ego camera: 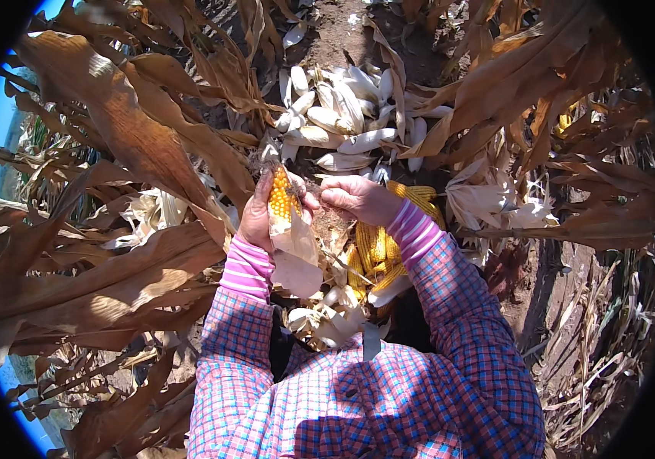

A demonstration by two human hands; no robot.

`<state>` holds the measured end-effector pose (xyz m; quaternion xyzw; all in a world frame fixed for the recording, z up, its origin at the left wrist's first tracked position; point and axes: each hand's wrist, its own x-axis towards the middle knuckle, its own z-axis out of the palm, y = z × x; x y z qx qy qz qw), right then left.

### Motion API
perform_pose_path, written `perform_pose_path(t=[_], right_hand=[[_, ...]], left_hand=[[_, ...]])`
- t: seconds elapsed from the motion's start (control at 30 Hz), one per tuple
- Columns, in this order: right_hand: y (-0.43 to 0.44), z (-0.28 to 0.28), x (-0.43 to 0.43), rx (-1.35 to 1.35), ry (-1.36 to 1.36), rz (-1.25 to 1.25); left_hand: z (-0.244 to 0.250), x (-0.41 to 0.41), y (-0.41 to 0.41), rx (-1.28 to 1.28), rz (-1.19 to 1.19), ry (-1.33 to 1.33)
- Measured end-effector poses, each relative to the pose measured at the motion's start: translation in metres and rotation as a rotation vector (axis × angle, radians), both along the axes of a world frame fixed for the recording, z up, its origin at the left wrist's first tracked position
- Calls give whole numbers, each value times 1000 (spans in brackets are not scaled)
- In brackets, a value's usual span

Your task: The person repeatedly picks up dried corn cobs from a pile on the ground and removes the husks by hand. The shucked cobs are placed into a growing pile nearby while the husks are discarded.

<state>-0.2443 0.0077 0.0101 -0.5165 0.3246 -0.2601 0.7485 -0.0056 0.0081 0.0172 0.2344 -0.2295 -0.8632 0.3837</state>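
An ear of corn [283, 198] is in my left hand [257, 218], its yellow kernels bared along the upper part. Pale husk [297, 261] still covers the lower part and hangs down from it. Dark dry silk lies against the kernels, by my left fingertips. Just to the right, my right hand [359, 198] is closed, thumb against curled fingers, apart from the ear. Any thin strand in its grip is too small to make out. Below my right wrist lies a pile of husked yellow corn ears [376, 246], partly covered by my forearm.
Ahead on the soil lies a heap of ears in pale husks [339, 120]. Dry brown corn leaves [126, 132] reach in from both sides. Loose husks [327, 318] lie close to my body, with more husks [485, 192] at the right.
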Motion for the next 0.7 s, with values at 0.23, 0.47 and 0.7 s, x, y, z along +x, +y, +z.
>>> perform_pose_path(t=[0.23, 0.47, 0.7], right_hand=[[1, 4, 6, 25, -62, 34], [-9, -12, -21, -30, -4, -101], [-6, -3, -65, -193, 221, -233]], left_hand=[[9, -1, 4, -38, 102, -17], [13, 58, -13, -153, 302, 269], [-30, 59, -28, 82, 570, -447]])
